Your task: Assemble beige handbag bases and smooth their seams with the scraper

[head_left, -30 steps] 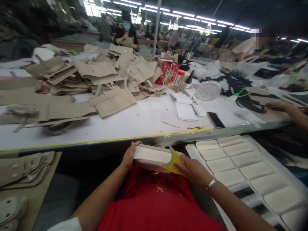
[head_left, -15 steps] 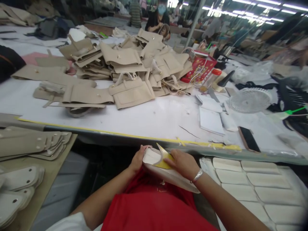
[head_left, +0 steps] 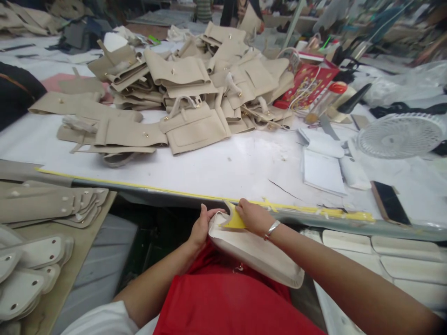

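A cream, leather-like bag panel (head_left: 258, 251) with a curved edge lies slanting across my red-covered lap. My left hand (head_left: 200, 228) grips its far left end, with the thumb raised along the edge. In my right hand (head_left: 254, 217) is a stiff yellow sheet (head_left: 233, 219), its pointed corner standing up against the same end of the panel. The fingertips of my right hand are partly hidden behind the sheet and the hand itself.
Beige bag pieces (head_left: 195, 125) are heaped on the white table (head_left: 209, 170). To the right are a phone (head_left: 390, 202), a notepad (head_left: 323, 171), a fan grille (head_left: 401, 135) and a red bag (head_left: 307, 83). Strap pieces (head_left: 38, 202) lie at left; cream panels (head_left: 412, 267) at lower right.
My view has tilted down and turned left. My right hand has closed further over the yellow sheet, which shows less now. More of the cream panel is visible below it.
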Tool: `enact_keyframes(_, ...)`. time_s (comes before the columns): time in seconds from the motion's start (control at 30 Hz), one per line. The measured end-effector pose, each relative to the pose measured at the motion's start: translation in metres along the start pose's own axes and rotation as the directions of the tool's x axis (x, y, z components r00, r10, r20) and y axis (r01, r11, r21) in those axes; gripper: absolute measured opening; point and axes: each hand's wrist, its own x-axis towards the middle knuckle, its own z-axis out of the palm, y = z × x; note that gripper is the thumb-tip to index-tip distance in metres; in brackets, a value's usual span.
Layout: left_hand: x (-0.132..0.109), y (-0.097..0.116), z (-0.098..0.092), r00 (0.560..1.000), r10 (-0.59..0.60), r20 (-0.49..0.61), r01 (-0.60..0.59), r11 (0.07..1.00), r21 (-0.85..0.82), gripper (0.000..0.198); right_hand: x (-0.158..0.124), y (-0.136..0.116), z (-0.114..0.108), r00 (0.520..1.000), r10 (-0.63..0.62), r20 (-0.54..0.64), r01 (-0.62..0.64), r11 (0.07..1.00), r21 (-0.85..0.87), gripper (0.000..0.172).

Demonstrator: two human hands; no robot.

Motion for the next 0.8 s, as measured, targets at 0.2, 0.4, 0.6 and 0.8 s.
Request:
enact_keyframes(0.2, 0.008, 0.016, 0.001, 0.983, -0.082, 0.161, 0.123, 0.956, -0.265, 0.08, 0.031, -0.009, -0.004, 0.925, -0.381, -0.008, 0.362, 0.886, -0.289, 0.047)
enact_keyframes(0.4, 0.004, 0.018, 0.003, 0.99, -0.122, 0.067, 0.135, 0.956, -0.261, 0.056, 0.054, -0.009, -0.018, 0.767, -0.636, 0.083, 0.625, 0.713, -0.319, 0.046)
enact_keyframes(0.6, -0.01, 0.009, 0.008, 0.99, -0.111, -0.088, 0.083, 0.96, -0.269, 0.036, 0.056, -0.008, -0.019, 0.68, -0.723, 0.118, 0.712, 0.614, -0.34, 0.045)
enact_keyframes(0.8, -0.019, -0.002, 0.012, 0.991, -0.072, -0.116, 0.043, 0.969, -0.242, 0.042, 0.061, -0.002, -0.016, 0.594, -0.8, 0.085, 0.774, 0.54, -0.331, 0.044)
